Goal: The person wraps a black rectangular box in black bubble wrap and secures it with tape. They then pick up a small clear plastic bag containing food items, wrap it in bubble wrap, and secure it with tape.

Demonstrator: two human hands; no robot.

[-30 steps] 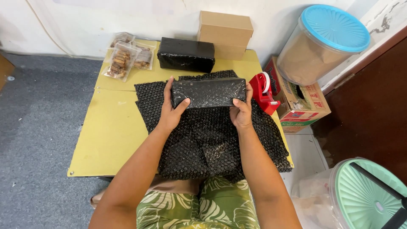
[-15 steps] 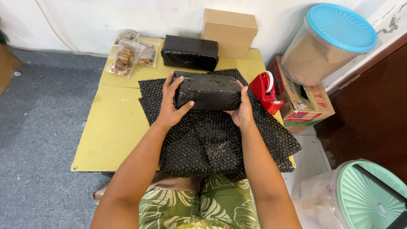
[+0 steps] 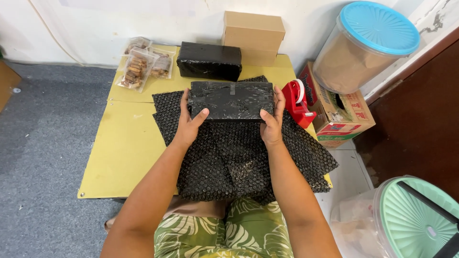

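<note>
Over yellow desk (image 3: 119,157): left hand (image 3: 189,125) and right hand (image 3: 271,124) grip ends of black wrapped parcel (image 3: 231,99), fingers clamped on it, above black bubble wrap (image 3: 229,162). Red tape dispenser (image 3: 296,102) just beside right hand.

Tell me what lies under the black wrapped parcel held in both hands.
Under the black wrapped parcel lie black bubble wrap sheets, spread over the yellow table. The left hand and right hand grip its ends. The table beneath the sheets is hidden.

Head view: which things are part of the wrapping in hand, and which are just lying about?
In hand:
left hand
right hand
black-wrapped box
black bubble wrap

Lying about:
red tape dispenser
second black parcel
cardboard box
snack bags
blue-lidded tub
</note>
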